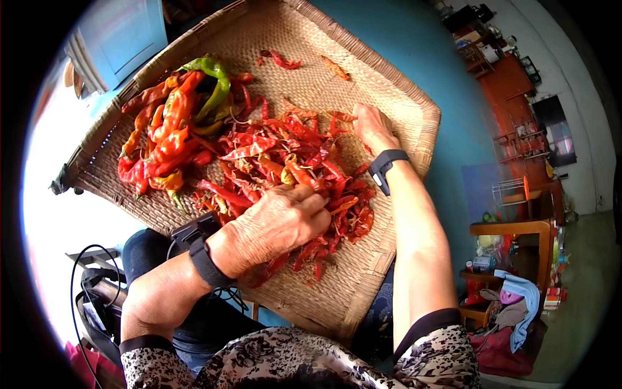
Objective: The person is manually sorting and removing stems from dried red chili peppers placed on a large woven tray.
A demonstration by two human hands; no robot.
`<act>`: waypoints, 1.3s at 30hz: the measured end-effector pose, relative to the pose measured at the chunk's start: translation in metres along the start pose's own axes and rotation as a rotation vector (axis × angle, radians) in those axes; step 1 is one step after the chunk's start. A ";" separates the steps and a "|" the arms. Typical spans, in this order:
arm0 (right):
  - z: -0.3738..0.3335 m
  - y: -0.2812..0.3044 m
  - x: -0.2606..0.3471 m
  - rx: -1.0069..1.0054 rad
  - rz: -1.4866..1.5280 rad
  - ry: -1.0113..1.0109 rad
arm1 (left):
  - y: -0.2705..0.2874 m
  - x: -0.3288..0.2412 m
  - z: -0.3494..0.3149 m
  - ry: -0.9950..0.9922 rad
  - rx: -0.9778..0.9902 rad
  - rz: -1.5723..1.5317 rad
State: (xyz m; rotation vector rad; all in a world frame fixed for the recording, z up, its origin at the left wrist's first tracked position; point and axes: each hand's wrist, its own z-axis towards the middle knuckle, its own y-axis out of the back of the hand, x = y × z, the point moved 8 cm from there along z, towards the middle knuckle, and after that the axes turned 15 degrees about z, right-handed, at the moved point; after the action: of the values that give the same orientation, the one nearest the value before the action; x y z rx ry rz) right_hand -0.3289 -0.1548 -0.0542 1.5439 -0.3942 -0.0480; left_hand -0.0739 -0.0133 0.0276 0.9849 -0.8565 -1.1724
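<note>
A woven basket tray (278, 45) rests across my lap, holding a loose heap of wrinkled dried red chili peppers (304, 165). My left hand (278, 220) lies on the near side of this heap, its fingers curled down among the chilies; whatever they grip is hidden. At the heap's right edge, near the basket's right rim, my right hand (374, 128) bends downward and its fingertips are out of sight. An orange-red dried chili (341, 117) touches or nearly touches it. Plumper red and orange peppers (175, 129) form a pile on the left, topped by a green pepper (217, 84).
A few stray dried chilies (282, 59) lie toward the far side of the basket. A black cable (81, 279) loops at the lower left. To the right stands a wooden chair (512, 227) among clothes and household goods. A blue door (123, 39) is at the upper left.
</note>
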 end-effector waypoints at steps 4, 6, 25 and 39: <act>-0.013 0.007 0.031 0.162 0.574 0.058 | -0.003 -0.008 -0.002 -0.147 -0.033 -0.065; -0.034 0.013 0.045 0.266 0.958 0.045 | -0.010 -0.020 -0.005 -0.185 0.024 -0.124; -0.095 0.008 0.102 0.480 0.559 0.261 | -0.029 -0.010 -0.005 -0.074 0.122 0.238; -0.180 0.005 0.072 0.561 -0.076 0.081 | -0.021 0.034 -0.004 0.076 0.063 0.214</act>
State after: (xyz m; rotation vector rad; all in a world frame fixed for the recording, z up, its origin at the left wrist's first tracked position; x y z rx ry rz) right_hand -0.2127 -0.0012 -0.0297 2.1073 -0.2970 0.0727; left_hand -0.0709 -0.0478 0.0076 0.9575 -0.9186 -0.9247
